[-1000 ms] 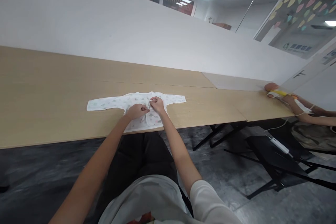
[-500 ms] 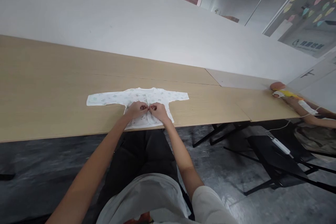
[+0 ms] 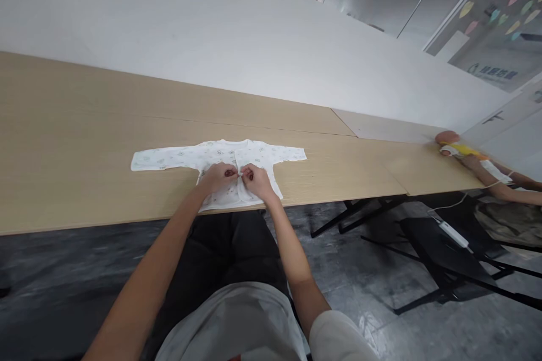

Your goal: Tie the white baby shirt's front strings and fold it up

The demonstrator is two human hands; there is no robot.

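A small white baby shirt (image 3: 218, 153) with a faint print lies flat on the wooden table (image 3: 84, 180), its sleeves spread to both sides and its hem by the front edge. My left hand (image 3: 221, 176) pinches the cloth at the front opening, halfway down. Close beside it, my right hand (image 3: 255, 180) pinches the other side of the opening. The fingertips of both hands almost meet. Whatever fastening lies between the fingers is too small to make out.
At the far right another person's arm (image 3: 506, 192) reaches over the table beside a doll (image 3: 455, 146) in yellow. A black folding chair (image 3: 440, 248) with a white power strip (image 3: 454, 236) stands below. A white wall (image 3: 169, 28) runs behind the table.
My right hand has drawn slightly to the right, leaving a small gap between the fingertips. My left hand stays on the front opening. The view has shifted a little.
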